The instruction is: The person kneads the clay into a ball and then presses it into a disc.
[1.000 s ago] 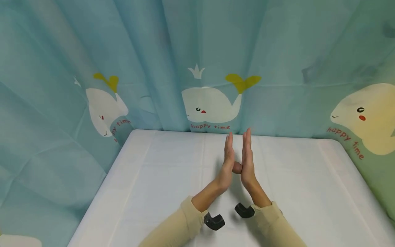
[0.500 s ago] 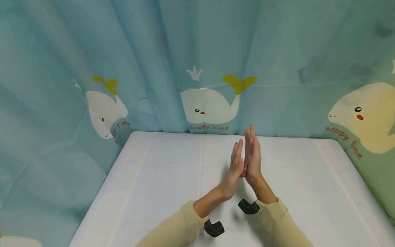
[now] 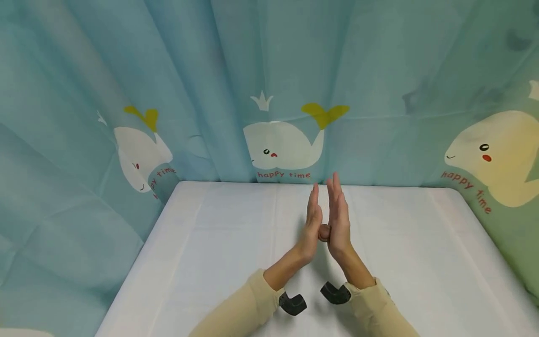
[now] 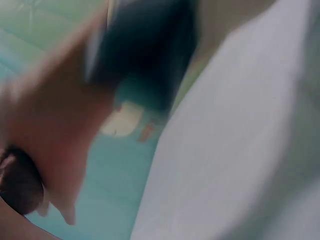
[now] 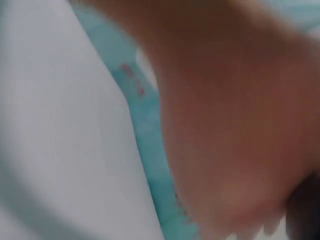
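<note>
A small round brown lump (image 3: 324, 232) is held between the two palms, above the white table. In the head view my left hand (image 3: 310, 236) presses it from the left, its fingers straight and pointing away. On the other side my right hand (image 3: 339, 231) faces it flat, fingers extended too. The left wrist view shows the lump, dark with a creased surface (image 4: 21, 182), against a palm at the lower left. Only a dark edge of the lump (image 5: 303, 207) shows beside the blurred hand in the right wrist view.
The white-covered table (image 3: 236, 243) lies under both forearms. A blue-green curtain with whale prints (image 3: 379, 140) hangs right behind its back edge and along the sides. Black wrist-worn pieces (image 3: 292, 304) stick out inward from the beige sleeves (image 3: 242, 306).
The palms slide against each other: the right hand shifts forward and right past the left, then back. Now they are nearly level again, with the lump showing more between them.
</note>
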Demonstrator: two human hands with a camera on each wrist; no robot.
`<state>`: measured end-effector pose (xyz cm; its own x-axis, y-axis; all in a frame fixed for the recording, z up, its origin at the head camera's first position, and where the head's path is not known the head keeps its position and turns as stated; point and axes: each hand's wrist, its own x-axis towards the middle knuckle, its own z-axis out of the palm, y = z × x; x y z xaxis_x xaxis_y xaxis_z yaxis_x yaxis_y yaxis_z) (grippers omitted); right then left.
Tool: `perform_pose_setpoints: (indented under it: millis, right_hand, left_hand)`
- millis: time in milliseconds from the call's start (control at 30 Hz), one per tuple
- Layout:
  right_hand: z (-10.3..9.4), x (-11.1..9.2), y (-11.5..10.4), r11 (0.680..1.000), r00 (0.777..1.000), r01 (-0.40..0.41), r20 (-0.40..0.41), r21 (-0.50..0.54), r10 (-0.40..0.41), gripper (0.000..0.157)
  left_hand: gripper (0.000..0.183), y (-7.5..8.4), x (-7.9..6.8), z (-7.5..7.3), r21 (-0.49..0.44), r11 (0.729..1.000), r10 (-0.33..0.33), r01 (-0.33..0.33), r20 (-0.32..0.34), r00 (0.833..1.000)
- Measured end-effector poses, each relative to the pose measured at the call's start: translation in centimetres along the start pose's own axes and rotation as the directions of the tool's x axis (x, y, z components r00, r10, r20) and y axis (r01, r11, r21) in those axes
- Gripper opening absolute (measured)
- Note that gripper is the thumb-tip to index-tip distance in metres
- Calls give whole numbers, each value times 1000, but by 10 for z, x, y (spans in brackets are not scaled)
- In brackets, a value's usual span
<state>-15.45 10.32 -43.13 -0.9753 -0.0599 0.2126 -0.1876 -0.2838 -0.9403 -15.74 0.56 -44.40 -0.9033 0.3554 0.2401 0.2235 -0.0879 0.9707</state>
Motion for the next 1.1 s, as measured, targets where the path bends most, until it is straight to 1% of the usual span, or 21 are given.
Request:
perform_pose_setpoints:
  millis: [67,133,200,267,300,367,467,533,600,700,733,800,833,867,900,933,967,1033,1100]
  right_hand:
    - [-7,5,1,999,999,-31,-9,22,31,53]
    - [-8,6,5,999,999,-27,-19,17,28,53]
    - [-3,3,12,1000,1000,3,0,-19,-3,55]
    - [5,-3,18,996,999,46,26,-73,-44,56]
    - [9,-5,20,993,997,67,35,-98,-64,56]
    - [16,-9,20,984,994,105,49,-142,-99,56]
    - [16,-7,13,981,993,121,27,-149,-119,56]
    - [11,-3,9,982,994,110,6,-155,-110,57]
    - [4,3,9,989,997,77,-16,-129,-80,56]
    - [-4,7,14,999,998,28,-47,-36,-30,56]
    - [-5,7,17,1000,998,19,-57,-3,-19,56]
    - [-2,4,22,999,999,15,-44,46,-13,57]
    - [1,1,24,998,999,18,-29,58,-16,58]
    - [5,-3,25,998,1000,20,-16,55,-19,59]
    - [10,-6,26,999,1000,26,-2,43,-26,60]
    - [14,-9,26,999,999,33,11,29,-34,60]
    - [18,-11,26,999,999,43,19,14,-43,61]
    - [20,-12,22,999,999,50,0,7,-50,60]
    - [13,-6,19,999,998,41,-37,4,-41,59]
  left_hand:
    - [69,3,-4,3,-6,1000,12,-11,9,1000]
    - [69,5,-5,3,-19,999,34,-33,16,999]
    - [68,5,-1,0,-22,998,66,-66,4,998]
    - [66,3,6,-6,-26,996,84,-85,-27,996]
    - [66,1,9,-9,-21,996,88,-89,-41,995]
    - [67,-4,13,-12,-10,997,69,-70,-43,997]
    - [70,-10,11,-12,-11,1000,12,-12,19,1000]
    - [69,-9,7,-9,-17,1000,4,-3,58,998]
    - [69,-3,2,-6,-14,1000,23,-22,87,996]
    - [71,8,-1,-2,60,996,54,-62,135,989]
    - [73,10,0,-2,73,995,54,-64,140,989]
    - [78,9,4,-3,116,992,38,-52,122,992]
    - [79,7,6,-5,131,990,29,-41,97,995]
    - [80,4,9,-8,140,990,22,-31,63,998]
    - [81,1,12,-11,130,991,19,-23,30,999]
    - [81,-3,14,-14,124,992,15,-16,5,1000]
    - [82,-6,16,-16,129,992,11,-10,-6,1000]
    - [81,-9,15,-18,123,992,9,-10,8,1000]
    - [78,-9,12,-14,110,994,9,-13,43,999]
